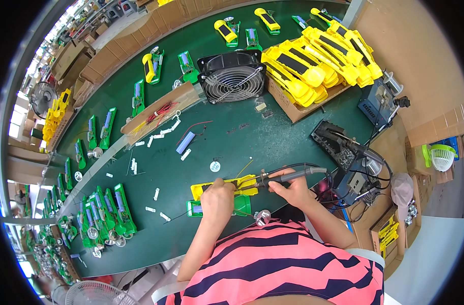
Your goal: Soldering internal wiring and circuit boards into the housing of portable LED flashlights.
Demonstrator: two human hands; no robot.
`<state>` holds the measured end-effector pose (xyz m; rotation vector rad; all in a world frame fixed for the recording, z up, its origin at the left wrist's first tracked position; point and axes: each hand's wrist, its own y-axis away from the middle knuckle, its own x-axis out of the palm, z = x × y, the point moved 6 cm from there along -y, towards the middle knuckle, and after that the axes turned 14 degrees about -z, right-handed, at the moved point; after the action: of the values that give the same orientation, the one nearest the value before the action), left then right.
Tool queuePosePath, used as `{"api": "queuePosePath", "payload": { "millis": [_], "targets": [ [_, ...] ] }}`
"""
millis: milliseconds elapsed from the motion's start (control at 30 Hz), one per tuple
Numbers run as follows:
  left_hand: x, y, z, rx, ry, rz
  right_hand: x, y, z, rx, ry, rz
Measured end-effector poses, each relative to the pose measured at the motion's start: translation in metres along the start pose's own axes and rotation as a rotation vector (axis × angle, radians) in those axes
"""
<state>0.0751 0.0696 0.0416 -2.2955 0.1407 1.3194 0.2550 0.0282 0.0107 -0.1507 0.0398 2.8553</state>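
Note:
My left hand [217, 197] presses down on a yellow and green flashlight casing [222, 189] lying on the dark green bench. My right hand [289, 190] grips a grey-handled soldering iron [288, 177], whose tip points left at the right end of the yellow casing. A thin yellow wire [245, 167] sticks up from the casing near the tip. A small silver reflector [262, 217] lies at the bench edge just below my hands.
A black desk fan [232, 76] stands at the back. A cardboard box of yellow casings [313, 61] sits at the back right. Green casing halves [107, 206] lie in rows on the left. A soldering station [377, 104] and iron stand [336, 142] are on the right.

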Motion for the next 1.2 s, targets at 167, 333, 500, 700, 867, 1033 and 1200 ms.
{"api": "queuePosePath", "payload": {
  "millis": [167,333,500,700,867,1033,1200],
  "targets": [
    [0.005,-0.001,-0.001,0.012,-0.044,0.032,-0.025,0.017,0.005,-0.033,-0.192,-0.145],
    [0.002,-0.002,0.003,0.031,-0.067,0.017,-0.06,0.045,0.009,-0.052,-0.295,-0.347],
    [-0.002,-0.001,0.001,-0.007,-0.04,0.038,-0.11,0.095,-0.003,-0.124,-0.366,-0.769],
    [0.001,-0.002,0.0,0.039,-0.043,0.004,-0.179,0.122,-0.011,-0.139,-0.246,-1.236],
    [-0.001,-0.003,-0.003,0.07,-0.039,-0.029,-0.201,0.118,-0.023,-0.148,-0.331,-1.282],
    [0.001,-0.002,-0.001,0.025,-0.043,0.006,-0.168,0.11,-0.014,-0.021,-0.342,-1.056],
    [0.0,-0.002,-0.004,0.044,-0.048,0.001,-0.155,0.108,-0.016,-0.142,-0.273,-0.93]
  ]
}}
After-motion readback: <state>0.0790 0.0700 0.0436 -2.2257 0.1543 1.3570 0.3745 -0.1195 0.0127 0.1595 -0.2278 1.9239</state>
